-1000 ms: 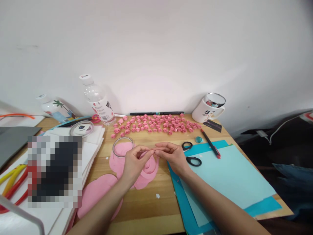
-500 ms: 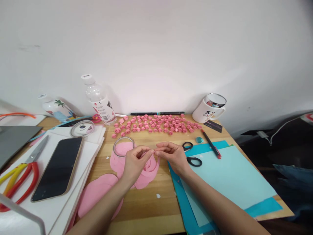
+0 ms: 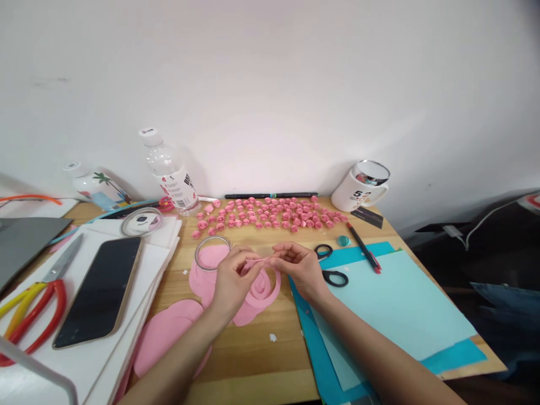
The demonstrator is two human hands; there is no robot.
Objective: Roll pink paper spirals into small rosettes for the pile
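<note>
A pink spiral strip of paper hangs between my two hands over the table's middle. My left hand pinches it between thumb and fingers. My right hand pinches the same strip a short way to the right, its fingertips close to the left ones. Beneath and beside them lie pink paper pieces, partly hidden by my left hand. A roll of clear tape rests on the pink paper left of my hands. Behind them, many small rolled pink paper roses are spread out.
Black-handled scissors and blue sheets lie at the right, near a pen and a mug. A phone, red-and-yellow scissors and a bottle stand or lie left. More pink paper sits front left.
The pink strip between my fingertips shows more clearly, and its spiral hangs slightly farther right. Both hands stay almost in place.
</note>
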